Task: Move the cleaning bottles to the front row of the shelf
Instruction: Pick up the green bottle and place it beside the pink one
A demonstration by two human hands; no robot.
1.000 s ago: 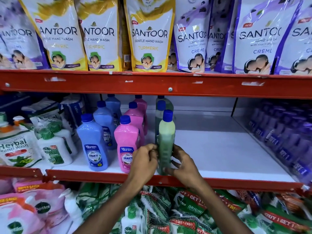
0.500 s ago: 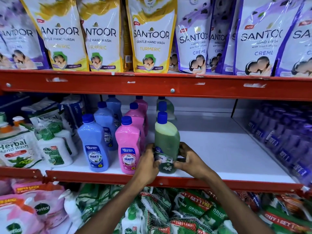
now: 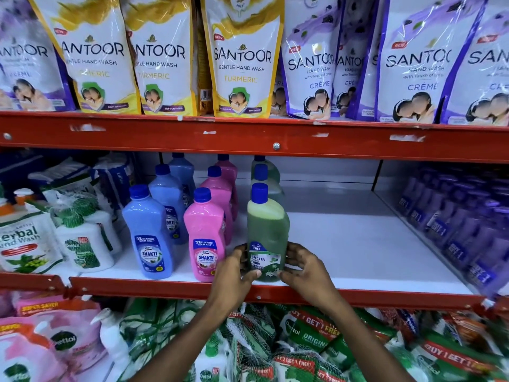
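A green floor-cleaner bottle (image 3: 267, 232) with a blue cap stands upright at the front edge of the white middle shelf (image 3: 358, 252), label facing me. My left hand (image 3: 234, 271) and my right hand (image 3: 304, 267) clasp its lower part from either side. To its left in the front row stand a pink bottle (image 3: 205, 238) and a blue bottle (image 3: 148, 232). Behind them run rows of further blue (image 3: 168, 197), pink (image 3: 220, 194) and green bottles (image 3: 268, 177), the rear ones partly hidden.
Red shelf rails (image 3: 275, 142) run above and below. Hand-wash pouches (image 3: 242, 59) fill the top shelf. White pump bottles (image 3: 85, 244) crowd the left, purple bottles (image 3: 462, 224) the right. Netted packs (image 3: 303, 348) lie on the lower shelf. Bare shelf stretches right of the green bottle.
The green bottle was narrow side on; both hands have turned it so its label faces front, standing at the shelf's front edge.
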